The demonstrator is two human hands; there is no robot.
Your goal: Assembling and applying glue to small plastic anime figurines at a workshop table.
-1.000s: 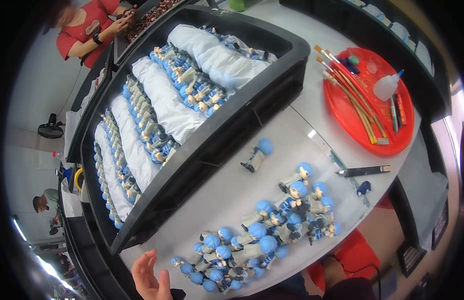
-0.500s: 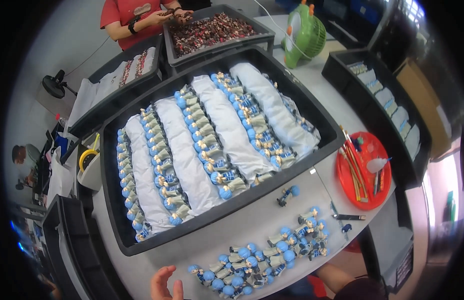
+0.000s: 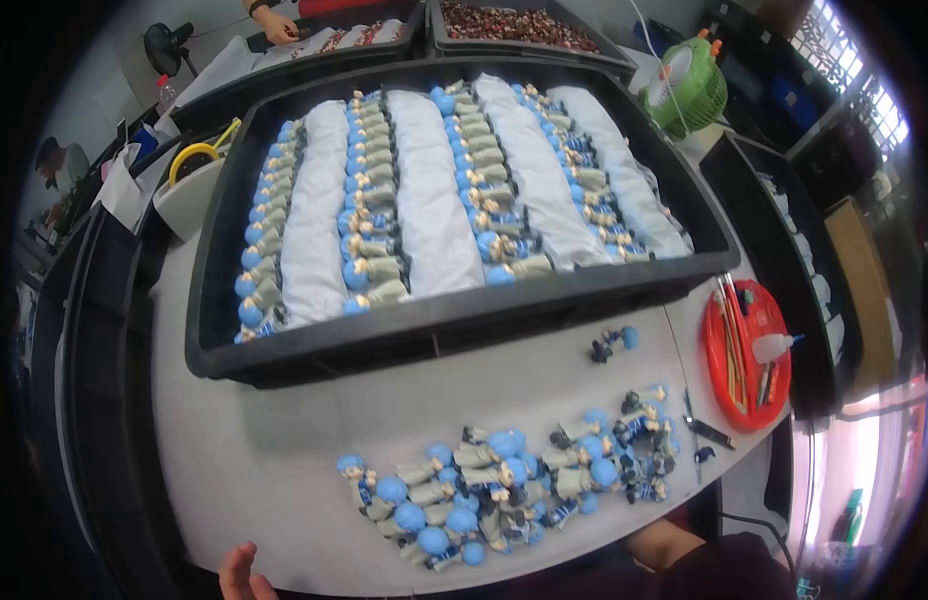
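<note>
My left hand [image 3: 246, 574] is at the lower edge, left of a pile of small figurines [image 3: 462, 520]. Its visible fingers are apart and hold nothing I can see; the rest is cut off. The figurines have round blue heads or caps, pale grey-green bodies and dark bases, and lie jumbled on the light table [image 3: 274, 470]. At the table's near edge, right of the pile, my right forearm [image 3: 662, 543] shows below a dark sleeve; the fingers are hidden. A single figurine [image 3: 614, 344] lies apart, beyond the pile.
Beyond them, a large black tray [image 3: 384, 335] holds rows of similar figurines between white cloth strips. A red dish [image 3: 719, 385] with brushes and a small bottle sits right, near a dark-handled tool [image 3: 709, 432]. A green fan [image 3: 689, 85] and another person's hand [image 3: 277, 27] appear farther back.
The view has shifted, so the tray and figurines sit differently in the picture. My left hand now appears farther left and lower. The other person's hands have gone from the mixed-parts bin to the tray beside it.
</note>
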